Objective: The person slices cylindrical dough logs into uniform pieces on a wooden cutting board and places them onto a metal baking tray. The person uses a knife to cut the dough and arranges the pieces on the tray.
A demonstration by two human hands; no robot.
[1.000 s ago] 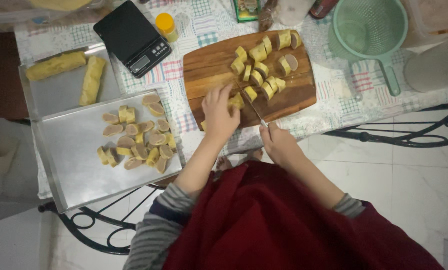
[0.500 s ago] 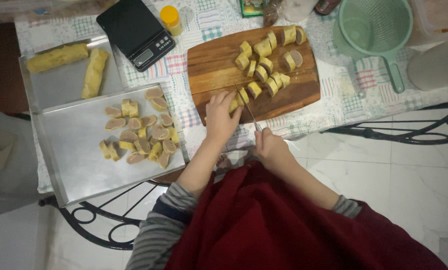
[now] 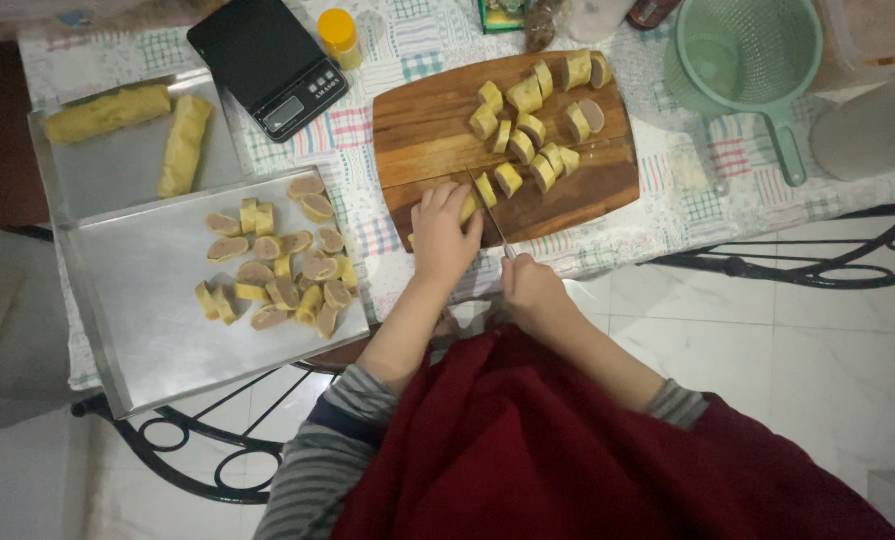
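On the near left part of the wooden cutting board (image 3: 448,130) lies a short yellow dough roll (image 3: 466,208), mostly covered by the left hand (image 3: 442,232), whose fingers are curled down over it and press it to the wood. Just to its right the right hand (image 3: 530,290) is closed in a fist around the handle of a knife (image 3: 490,212); the thin blade runs up from the fist and stands at the exposed end of the roll, between it and one freshly cut piece (image 3: 486,189). Further up and right on the board sits a loose cluster of cut slices (image 3: 538,120), yellow outside with a pale brownish core, some upright and some lying flat.

Left of the board, a large metal baking tray (image 3: 148,330) holds a heap of similar slices (image 3: 273,270) near its upper right area. Behind it a second tray (image 3: 118,165) carries two uncut dough logs (image 3: 108,112), one lying across and one lengthwise. A black digital kitchen scale (image 3: 266,62) stands between the trays and the board, with a small yellow-capped jar (image 3: 340,32) just beside it. A green plastic colander (image 3: 753,50) with a handle rests at the right on the patchwork tablecloth (image 3: 688,180). The person wears a red apron (image 3: 568,450) over striped sleeves.
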